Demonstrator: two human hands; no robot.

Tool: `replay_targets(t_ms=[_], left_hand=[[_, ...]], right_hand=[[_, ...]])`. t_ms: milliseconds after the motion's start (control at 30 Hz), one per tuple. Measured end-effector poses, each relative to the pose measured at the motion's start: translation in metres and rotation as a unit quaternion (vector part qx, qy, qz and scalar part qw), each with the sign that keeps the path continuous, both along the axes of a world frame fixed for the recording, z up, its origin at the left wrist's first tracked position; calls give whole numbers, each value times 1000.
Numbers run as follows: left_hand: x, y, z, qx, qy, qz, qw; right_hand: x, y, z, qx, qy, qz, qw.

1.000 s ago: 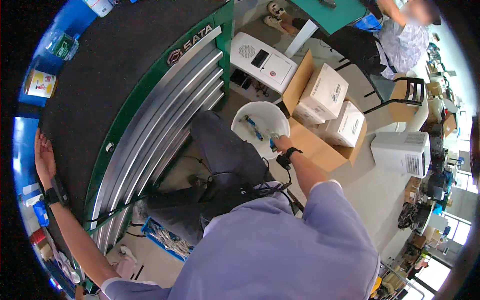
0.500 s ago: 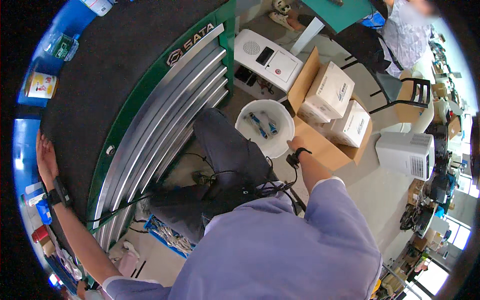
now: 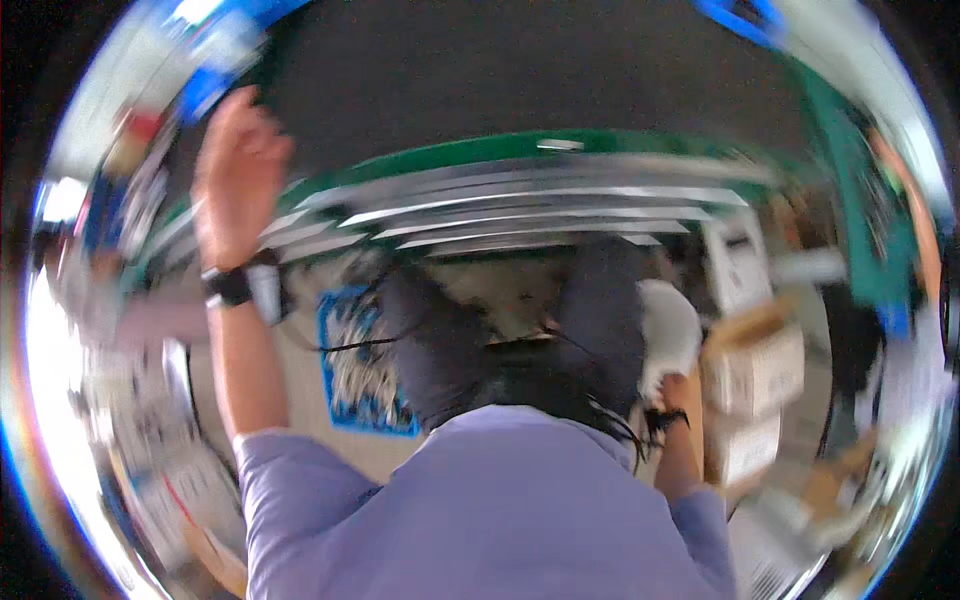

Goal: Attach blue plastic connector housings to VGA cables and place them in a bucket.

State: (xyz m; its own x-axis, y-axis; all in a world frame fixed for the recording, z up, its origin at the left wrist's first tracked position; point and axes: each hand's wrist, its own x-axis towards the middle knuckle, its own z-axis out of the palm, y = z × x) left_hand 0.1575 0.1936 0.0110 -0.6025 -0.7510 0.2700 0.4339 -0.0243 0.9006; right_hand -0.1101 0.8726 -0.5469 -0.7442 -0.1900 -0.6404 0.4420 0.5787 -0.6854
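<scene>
Facing a dark worktop point(image 3: 540, 80) above silver drawers point(image 3: 540, 218), working between pale cartons point(image 3: 768, 375) at right and a blue basket point(image 3: 327, 370) at left, with a white bucket point(image 3: 672, 322) beside the cartons. Holding the left hand point(image 3: 240, 175) loosely curled, seemingly empty, near the worktop's front edge, well apart from the bucket. Holding the right hand point(image 3: 675, 392) by the near rim, with the bucket just beyond the fingers, too blurred for telling spread, touch or grip.
</scene>
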Motion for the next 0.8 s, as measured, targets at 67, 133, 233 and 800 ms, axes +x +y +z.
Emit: replay_targets(t_ms=[67, 133, 233, 800], left_hand=[[68, 16, -20, 50, -47, 140, 988], [135, 1, -90, 152, 48, 167, 973], [300, 38, -251, 260, 57, 352, 897], [363, 164, -532, 456, -314, 362, 750]], right_hand=[[-5, -67, 72, 9, -5, 52, 999], [-38, -73, 106, 52, 128, 55, 989], [-67, -161, 175, 109, 503, 270, 814], [270, -465, 601, -413, 430, 789, 149]])
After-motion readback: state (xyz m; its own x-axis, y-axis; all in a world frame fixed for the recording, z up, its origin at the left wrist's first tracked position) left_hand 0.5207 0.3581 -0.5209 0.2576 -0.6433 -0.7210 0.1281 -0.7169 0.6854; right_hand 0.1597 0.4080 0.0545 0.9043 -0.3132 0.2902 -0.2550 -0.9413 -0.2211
